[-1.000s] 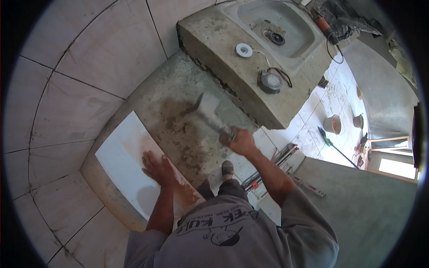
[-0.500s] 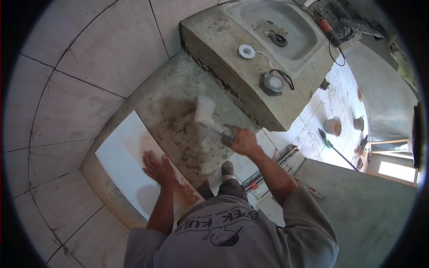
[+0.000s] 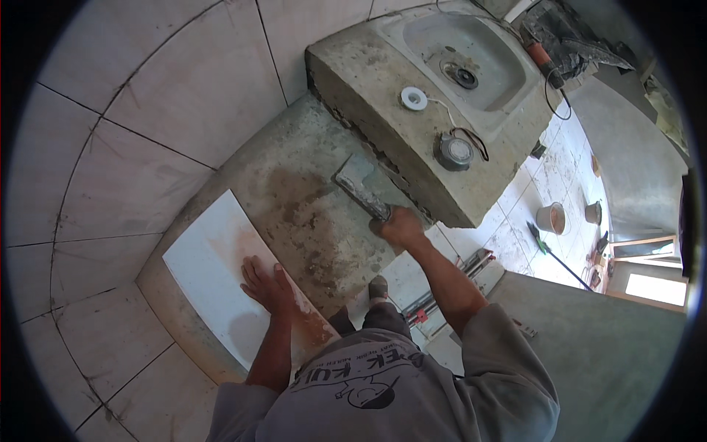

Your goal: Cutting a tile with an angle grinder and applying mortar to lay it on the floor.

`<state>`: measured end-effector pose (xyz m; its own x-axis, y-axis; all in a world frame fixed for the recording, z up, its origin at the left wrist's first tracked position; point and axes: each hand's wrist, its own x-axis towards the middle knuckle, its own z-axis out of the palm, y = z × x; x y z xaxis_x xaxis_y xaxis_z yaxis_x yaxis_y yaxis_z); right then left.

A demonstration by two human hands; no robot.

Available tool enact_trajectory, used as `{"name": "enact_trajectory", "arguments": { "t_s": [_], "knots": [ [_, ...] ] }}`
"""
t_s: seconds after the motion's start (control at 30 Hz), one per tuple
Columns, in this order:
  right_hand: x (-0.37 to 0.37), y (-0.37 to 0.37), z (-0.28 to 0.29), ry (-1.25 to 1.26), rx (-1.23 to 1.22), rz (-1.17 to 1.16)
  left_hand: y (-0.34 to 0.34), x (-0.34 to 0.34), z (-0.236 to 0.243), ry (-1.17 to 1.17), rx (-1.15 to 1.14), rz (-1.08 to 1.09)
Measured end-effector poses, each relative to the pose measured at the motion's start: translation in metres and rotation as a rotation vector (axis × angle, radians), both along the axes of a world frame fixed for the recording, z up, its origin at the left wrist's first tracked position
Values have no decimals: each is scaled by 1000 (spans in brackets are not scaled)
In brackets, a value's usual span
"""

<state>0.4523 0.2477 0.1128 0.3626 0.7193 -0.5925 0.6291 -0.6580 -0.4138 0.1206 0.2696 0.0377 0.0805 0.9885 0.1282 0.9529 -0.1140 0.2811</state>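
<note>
My left hand [image 3: 266,286] lies flat, fingers spread, on a long white tile [image 3: 213,250] with reddish-brown dust on its face and along its right edge. The tile leans at the left over the rough concrete surface [image 3: 294,214], which has a dark brown patch. In my right hand [image 3: 402,227] is a short-handled, flat-bladed tool [image 3: 364,196], grey and crusted; its exact kind is unclear. My fingers wrap round its near end. The blade [image 3: 356,171] is over the concrete beside the basin ledge, and whether it touches I cannot tell.
A concrete ledge [image 3: 361,62] holds a grey basin [image 3: 508,81], a tape measure [image 3: 454,152], a white tape roll [image 3: 414,99] and an orange-and-black power tool [image 3: 540,55]. Buckets [image 3: 551,219] and a broom [image 3: 541,244] are on the floor at right. A red-and-grey tile cutter [image 3: 442,295] lies near my foot.
The tool in my right hand was blurred by motion and now shows sharply, its blade turned toward the ledge. My left hand stays on the tile. The view has shifted slightly.
</note>
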Motion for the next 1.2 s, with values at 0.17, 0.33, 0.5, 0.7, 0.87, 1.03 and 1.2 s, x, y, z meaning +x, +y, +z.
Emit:
{"name": "enact_trajectory", "arguments": {
  "t_s": [0.17, 0.33, 0.5, 0.7, 0.87, 1.03, 1.2],
  "knots": [
    [-38, -3, 40, -27, 201, 58, -3, -2, 1, 36, -16, 19],
    [-13, 6, 19, -87, 70, 51, 3, 2, -2, 7, -1, 3],
    [-32, 20, 31, -98, 94, -9, 1, -1, 2, 19, -13, 10],
    [-12, 26, 26, -27, 43, 13, -4, 0, 6, 15, -39, 21],
    [-36, 24, 25, -69, 147, 23, 5, 4, 2, -2, -1, 11],
    [-14, 17, 15, -54, 129, 14, 2, 1, 4, -9, -8, 3],
    [-37, 19, 21, -70, 102, -91, -7, -7, 4, 28, -26, -6]
  ]
}}
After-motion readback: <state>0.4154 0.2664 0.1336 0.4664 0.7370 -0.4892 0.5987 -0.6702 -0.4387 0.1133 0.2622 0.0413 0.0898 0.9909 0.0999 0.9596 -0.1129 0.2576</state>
